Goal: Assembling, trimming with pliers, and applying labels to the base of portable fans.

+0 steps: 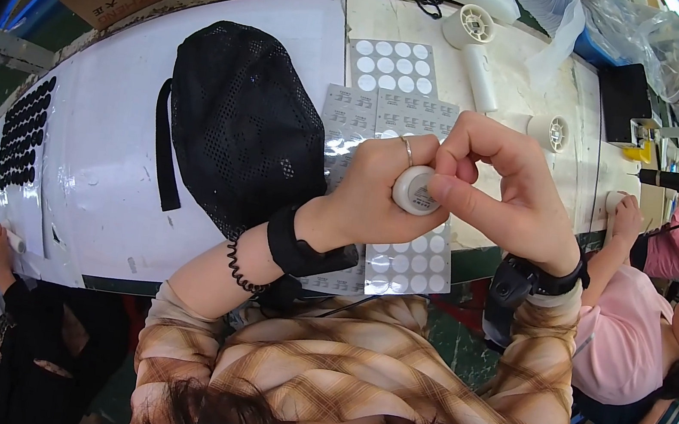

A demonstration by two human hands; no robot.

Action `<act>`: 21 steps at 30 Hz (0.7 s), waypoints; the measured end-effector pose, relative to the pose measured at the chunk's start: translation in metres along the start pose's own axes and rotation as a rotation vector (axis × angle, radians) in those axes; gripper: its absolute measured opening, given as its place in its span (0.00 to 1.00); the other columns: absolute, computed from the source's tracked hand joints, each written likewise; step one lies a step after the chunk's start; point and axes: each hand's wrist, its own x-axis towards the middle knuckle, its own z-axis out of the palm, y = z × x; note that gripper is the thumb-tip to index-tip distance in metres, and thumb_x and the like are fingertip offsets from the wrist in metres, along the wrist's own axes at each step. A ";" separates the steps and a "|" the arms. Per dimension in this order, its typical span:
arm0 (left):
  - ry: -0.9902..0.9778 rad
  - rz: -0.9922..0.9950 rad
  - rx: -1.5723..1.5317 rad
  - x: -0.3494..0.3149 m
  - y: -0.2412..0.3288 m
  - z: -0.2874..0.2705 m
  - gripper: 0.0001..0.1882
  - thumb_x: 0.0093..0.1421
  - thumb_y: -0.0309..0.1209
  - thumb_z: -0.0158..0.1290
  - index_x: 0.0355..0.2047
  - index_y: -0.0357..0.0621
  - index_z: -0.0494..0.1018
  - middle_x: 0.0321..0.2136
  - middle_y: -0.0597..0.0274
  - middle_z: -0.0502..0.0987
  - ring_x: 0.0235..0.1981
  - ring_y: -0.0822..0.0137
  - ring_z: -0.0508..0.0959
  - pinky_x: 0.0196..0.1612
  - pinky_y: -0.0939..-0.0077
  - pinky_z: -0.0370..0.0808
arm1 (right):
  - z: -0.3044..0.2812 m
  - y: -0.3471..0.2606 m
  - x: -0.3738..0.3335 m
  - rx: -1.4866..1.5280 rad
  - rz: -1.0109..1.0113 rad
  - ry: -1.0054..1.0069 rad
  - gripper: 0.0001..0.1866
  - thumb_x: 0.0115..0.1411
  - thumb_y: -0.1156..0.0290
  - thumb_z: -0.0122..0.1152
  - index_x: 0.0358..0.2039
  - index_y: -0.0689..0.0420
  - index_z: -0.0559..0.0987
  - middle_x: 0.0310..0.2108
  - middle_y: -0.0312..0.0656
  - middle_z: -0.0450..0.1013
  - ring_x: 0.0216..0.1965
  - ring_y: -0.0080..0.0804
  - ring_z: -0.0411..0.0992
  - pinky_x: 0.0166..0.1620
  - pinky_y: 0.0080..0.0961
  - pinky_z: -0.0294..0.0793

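Observation:
My left hand [373, 186] is wrapped round a white, round-ended piece [413, 196] that carries a small printed disc on its face. The rest of that piece is hidden in the fist. Thumb and fingers of my right hand [504, 183] are pinched together, the thumb touching the edge of the round face; anything between them is too small to make out. Under my hands lie grey label sheets [349, 114], and a sheet of white round stickers [410, 265] sticks out towards me. Another sheet of round stickers [392, 65] lies beyond.
A black mesh bag [239, 120] lies left of my hands. White cylindrical parts [469, 27] and a white tube [481, 77] are at the far right. Black round pieces [25, 133] lie far left. Co-workers sit on both sides; one hand [627, 218] rests on the right table edge.

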 end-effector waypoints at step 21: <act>0.070 0.022 -0.018 0.003 0.006 0.002 0.12 0.42 0.26 0.60 0.29 0.40 0.72 0.21 0.57 0.75 0.21 0.60 0.77 0.24 0.75 0.71 | 0.002 0.000 0.002 -0.051 -0.059 0.028 0.07 0.48 0.75 0.60 0.23 0.60 0.70 0.21 0.30 0.63 0.24 0.17 0.57 0.29 0.16 0.57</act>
